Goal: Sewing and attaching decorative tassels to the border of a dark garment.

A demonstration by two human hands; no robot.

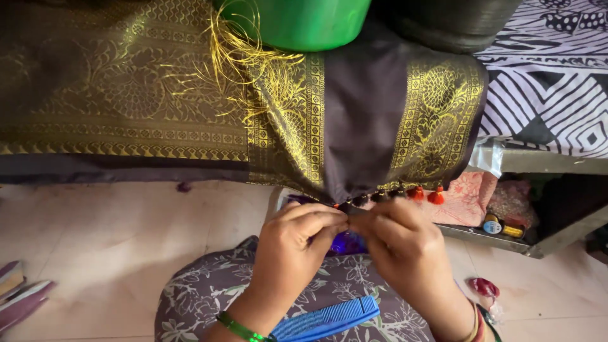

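The lower edge of the dark brown silk cloth with gold woven borders [354, 120] is pinched between the fingertips of the left hand [297, 244] and right hand [399, 244], both closed on it, touching. Small dark and orange tassels [405, 193] are seen along that edge. A blue plastic comb [326, 320] is laid on the lap.

Bare floor [114, 234] lies open to the left, as far as the slippers [19, 297] at the edge. Ahead, the hanging cloth [354, 120] blocks the way, with a green tub [297, 22] above it. To the right, a metal box [544, 209] crowds in. On the lap, a blue comb [326, 320] lies under the wrists.
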